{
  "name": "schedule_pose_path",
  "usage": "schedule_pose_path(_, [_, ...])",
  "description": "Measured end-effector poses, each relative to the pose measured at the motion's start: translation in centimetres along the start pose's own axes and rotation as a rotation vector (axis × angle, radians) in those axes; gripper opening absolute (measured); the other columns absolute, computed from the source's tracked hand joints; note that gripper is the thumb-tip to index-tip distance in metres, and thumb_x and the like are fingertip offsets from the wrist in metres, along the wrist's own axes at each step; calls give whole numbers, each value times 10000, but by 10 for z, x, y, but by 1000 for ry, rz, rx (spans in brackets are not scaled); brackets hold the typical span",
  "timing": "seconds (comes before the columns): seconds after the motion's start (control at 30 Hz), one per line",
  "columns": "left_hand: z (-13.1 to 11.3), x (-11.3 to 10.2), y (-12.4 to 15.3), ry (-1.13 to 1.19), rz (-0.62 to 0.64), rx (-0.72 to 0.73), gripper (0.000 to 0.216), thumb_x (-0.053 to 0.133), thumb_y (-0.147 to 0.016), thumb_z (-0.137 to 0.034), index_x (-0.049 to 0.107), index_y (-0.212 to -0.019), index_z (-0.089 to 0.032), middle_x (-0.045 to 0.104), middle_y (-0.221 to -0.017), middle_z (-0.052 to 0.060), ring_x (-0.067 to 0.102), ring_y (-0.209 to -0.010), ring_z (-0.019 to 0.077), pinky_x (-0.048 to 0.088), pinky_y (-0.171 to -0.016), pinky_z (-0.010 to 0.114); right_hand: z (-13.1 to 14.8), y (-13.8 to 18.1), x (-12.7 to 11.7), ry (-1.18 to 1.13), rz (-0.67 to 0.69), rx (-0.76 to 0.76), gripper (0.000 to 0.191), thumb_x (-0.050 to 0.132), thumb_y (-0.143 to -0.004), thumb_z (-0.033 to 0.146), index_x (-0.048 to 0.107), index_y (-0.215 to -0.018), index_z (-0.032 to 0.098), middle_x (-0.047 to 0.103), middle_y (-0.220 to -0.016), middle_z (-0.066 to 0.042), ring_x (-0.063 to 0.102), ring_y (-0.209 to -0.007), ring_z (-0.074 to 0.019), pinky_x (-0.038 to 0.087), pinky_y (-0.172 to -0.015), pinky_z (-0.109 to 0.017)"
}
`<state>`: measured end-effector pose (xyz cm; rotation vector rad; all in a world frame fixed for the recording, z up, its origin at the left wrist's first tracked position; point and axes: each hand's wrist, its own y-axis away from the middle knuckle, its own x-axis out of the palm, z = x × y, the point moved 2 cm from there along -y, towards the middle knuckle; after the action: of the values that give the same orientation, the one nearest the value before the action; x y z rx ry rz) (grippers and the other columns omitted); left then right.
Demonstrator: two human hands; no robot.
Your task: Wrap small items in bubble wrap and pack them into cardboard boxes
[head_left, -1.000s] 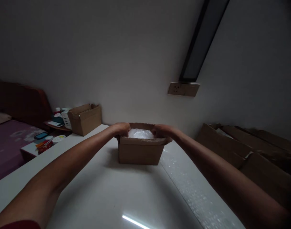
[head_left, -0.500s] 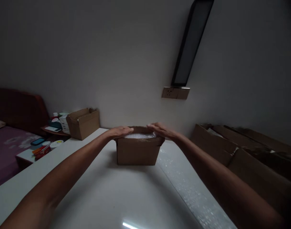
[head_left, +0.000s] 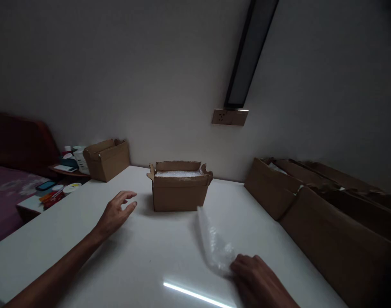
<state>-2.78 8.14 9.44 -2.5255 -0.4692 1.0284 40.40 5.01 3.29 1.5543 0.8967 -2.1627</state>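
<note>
My right hand [head_left: 255,276] is closed on the near end of a sheet of bubble wrap [head_left: 213,241], which hangs over the white tabletop at the lower right. An open cardboard box [head_left: 179,196] stands upright in the middle of the table, its flaps up. Bubble wrap [head_left: 178,174] shows inside it, nearly level with the rim; whatever lies beneath is hidden. My left hand [head_left: 118,209] is in the air to the left of the box, thumb and fingers apart with nothing in them, touching neither box nor wrap.
Another open cardboard box [head_left: 110,160] stands at the table's back left. Several large cartons [head_left: 327,226] line the right side. Beyond the left edge are a small stand with containers [head_left: 56,194] and a bed [head_left: 9,201]. A wall socket [head_left: 229,116] sits behind the table.
Both hands have left the box's top. The left moved left and nearer; the right came back toward me and took hold of the bubble wrap, lifting it from where it lay along the table.
</note>
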Motion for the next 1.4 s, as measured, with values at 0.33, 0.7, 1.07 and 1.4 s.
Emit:
schedule_pose_path(0.33, [20, 34, -4, 134, 84, -90, 638, 636, -751, -461, 521, -1310, -175, 592, -1325, 169, 674, -1040, 271, 570, -844, 437, 30, -110, -10, -354, -165, 81, 367, 573, -891, 470, 646, -1156, 228, 693, -1132, -107, 660, -946, -245, 522, -862, -421])
schedule_pose_path(0.7, [-14, 113, -58, 527, 181, -154, 602, 630, -750, -450, 534, -1245, -121, 683, -1199, 171, 663, -1088, 309, 539, -937, 468, -23, -172, -6, -530, -322, 358, 406, 590, -843, 335, 605, -1227, 205, 736, -1134, -59, 689, -976, -233, 545, -859, -326])
schedule_pose_path(1.07, [-110, 161, -57, 823, 271, 36, 511, 696, -690, -270, 602, -1184, -173, 705, -1143, 89, 662, -1025, 240, 548, -840, 317, -32, -37, -52, -357, -622, 530, 428, 539, -869, 413, 578, -1224, 175, 692, -1104, -118, 665, -824, -228, 556, -658, -338])
schedule_pose_path(1.4, [-119, 216, -75, 844, 292, 52, 488, 655, -695, -178, 584, -1178, -191, 693, -1158, 70, 659, -1016, 214, 538, -846, 303, -72, -24, -45, -213, -725, 490, 521, 518, -862, 306, 506, -1374, 210, 604, -1315, -140, 615, -1096, -270, 574, -760, -370])
